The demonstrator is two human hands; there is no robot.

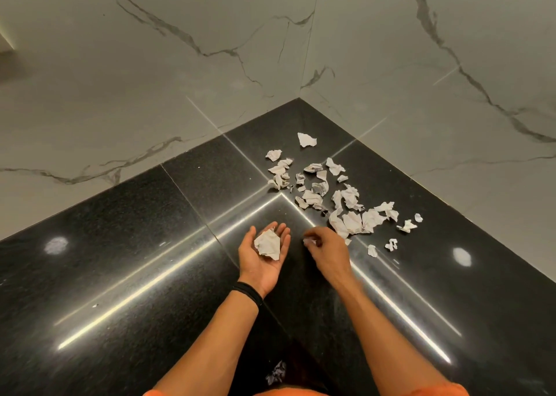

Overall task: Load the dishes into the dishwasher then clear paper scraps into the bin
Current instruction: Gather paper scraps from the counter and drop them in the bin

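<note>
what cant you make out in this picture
Head view:
- Bin and dishwasher: outside the frame.
- Right hand: motion-blurred, so whether it pinches the small scrap or just touches it is unclear.
- Wad in the left hand: piece count hidden by crumpling.
- Dark crumpled thing near the bottom edge: shadowed between the forearms, unidentifiable.
- Any print on the paper scraps: too small.

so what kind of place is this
Likely an indoor corner of a kitchen or similar tiled room; whether this is a counter or the floor is unclear. A glossy black stone surface meets two marble-look tiled walls, and torn paper scraps lie scattered near the corner.
</note>
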